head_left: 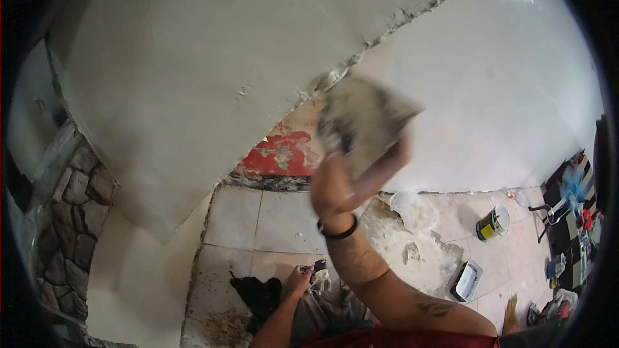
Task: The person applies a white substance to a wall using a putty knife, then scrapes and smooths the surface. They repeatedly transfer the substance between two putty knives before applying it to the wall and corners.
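Note:
My right hand (342,187), with a dark band at the wrist, is raised in front of the wall. It grips the lower edges of a squarish flat plate smeared with plaster (371,119), which is blurred by motion. The plate overlaps the rough plaster edge (335,77) and the bare strip of wall with old red paint (290,151). Low down by my lap, my left hand (298,279) is closed around a dark thing that I cannot make out. Black cloth or plastic (258,296) lies beside that forearm.
Wet-looking white plaster (419,258) spreads over the tiled floor (232,219), with a clear plastic bag (416,212) at its far side. Rightward are a tin bucket (493,224) and a rectangular tray (465,280). Stone cladding (74,219) runs down the left; clutter (567,245) lines the far right.

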The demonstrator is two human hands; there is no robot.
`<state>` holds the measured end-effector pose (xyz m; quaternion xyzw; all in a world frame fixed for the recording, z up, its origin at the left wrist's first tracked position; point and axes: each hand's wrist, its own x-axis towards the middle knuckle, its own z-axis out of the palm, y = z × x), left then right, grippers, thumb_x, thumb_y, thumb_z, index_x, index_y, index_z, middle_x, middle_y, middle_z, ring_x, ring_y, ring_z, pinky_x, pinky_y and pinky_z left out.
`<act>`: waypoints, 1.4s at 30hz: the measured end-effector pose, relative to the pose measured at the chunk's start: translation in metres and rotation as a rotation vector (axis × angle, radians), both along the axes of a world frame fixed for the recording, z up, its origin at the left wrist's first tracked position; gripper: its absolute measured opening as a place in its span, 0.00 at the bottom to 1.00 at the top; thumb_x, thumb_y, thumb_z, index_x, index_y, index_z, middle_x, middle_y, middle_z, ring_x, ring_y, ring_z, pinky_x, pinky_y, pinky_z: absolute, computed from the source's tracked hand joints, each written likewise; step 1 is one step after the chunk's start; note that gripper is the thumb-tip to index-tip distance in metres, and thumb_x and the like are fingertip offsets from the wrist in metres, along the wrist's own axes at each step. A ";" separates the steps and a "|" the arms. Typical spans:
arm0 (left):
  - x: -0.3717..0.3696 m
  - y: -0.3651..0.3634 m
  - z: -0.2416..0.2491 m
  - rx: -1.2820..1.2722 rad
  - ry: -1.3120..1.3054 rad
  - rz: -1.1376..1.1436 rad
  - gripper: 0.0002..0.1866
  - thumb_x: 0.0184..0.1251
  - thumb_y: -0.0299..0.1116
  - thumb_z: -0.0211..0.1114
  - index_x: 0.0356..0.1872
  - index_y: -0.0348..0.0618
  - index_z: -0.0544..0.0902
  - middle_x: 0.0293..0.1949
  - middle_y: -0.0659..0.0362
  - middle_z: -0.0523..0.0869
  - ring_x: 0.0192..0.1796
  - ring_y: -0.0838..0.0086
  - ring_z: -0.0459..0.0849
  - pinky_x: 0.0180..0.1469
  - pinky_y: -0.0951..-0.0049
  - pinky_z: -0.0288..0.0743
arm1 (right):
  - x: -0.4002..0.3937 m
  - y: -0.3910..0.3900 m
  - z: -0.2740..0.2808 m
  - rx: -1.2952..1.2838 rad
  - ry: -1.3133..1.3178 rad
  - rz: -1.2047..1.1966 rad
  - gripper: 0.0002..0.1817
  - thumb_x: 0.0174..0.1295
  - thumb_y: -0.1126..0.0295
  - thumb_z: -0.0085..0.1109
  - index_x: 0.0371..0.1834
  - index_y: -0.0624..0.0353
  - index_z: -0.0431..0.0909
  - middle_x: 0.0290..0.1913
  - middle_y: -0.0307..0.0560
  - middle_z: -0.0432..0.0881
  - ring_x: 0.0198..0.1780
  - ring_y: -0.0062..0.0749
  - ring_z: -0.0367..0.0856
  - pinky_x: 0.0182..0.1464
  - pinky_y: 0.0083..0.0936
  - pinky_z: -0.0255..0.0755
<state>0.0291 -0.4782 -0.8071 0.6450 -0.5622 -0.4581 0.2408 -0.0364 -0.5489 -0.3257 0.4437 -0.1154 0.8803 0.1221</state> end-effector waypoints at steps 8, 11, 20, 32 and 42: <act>0.006 0.000 0.005 0.028 0.087 -0.012 0.31 0.55 0.53 0.61 0.49 0.33 0.74 0.48 0.41 0.79 0.53 0.48 0.76 0.53 0.58 0.69 | -0.010 -0.005 0.049 0.025 0.222 -0.004 0.45 0.34 0.88 0.41 0.66 0.61 0.50 0.60 0.54 0.60 0.63 0.40 0.61 0.61 0.34 0.63; 0.004 -0.001 0.002 0.027 0.067 0.006 0.30 0.55 0.52 0.62 0.47 0.33 0.74 0.46 0.41 0.80 0.51 0.48 0.77 0.52 0.57 0.70 | 0.001 -0.016 0.032 0.010 0.298 -0.077 0.45 0.34 0.87 0.43 0.65 0.61 0.49 0.61 0.55 0.56 0.65 0.40 0.57 0.63 0.36 0.59; 0.000 0.002 0.003 -0.045 0.061 0.098 0.27 0.53 0.49 0.64 0.43 0.34 0.76 0.41 0.40 0.81 0.47 0.47 0.79 0.49 0.57 0.71 | 0.052 -0.027 -0.027 0.062 0.375 -0.162 0.44 0.36 0.85 0.50 0.64 0.59 0.50 0.65 0.58 0.48 0.66 0.45 0.53 0.65 0.39 0.54; 0.000 0.004 0.020 -0.047 0.032 0.100 0.25 0.54 0.48 0.64 0.43 0.35 0.76 0.41 0.44 0.82 0.45 0.50 0.80 0.46 0.59 0.73 | 0.023 -0.012 -0.039 0.047 0.157 -0.336 0.34 0.43 0.85 0.53 0.58 0.62 0.57 0.59 0.56 0.62 0.60 0.48 0.66 0.62 0.45 0.64; 0.005 -0.008 -0.033 0.050 0.278 0.010 0.23 0.60 0.39 0.63 0.51 0.34 0.73 0.41 0.49 0.80 0.26 0.69 0.79 0.29 0.67 0.73 | 0.005 -0.009 0.041 -0.023 0.247 -0.087 0.43 0.34 0.85 0.39 0.65 0.63 0.49 0.62 0.57 0.52 0.64 0.43 0.56 0.64 0.38 0.58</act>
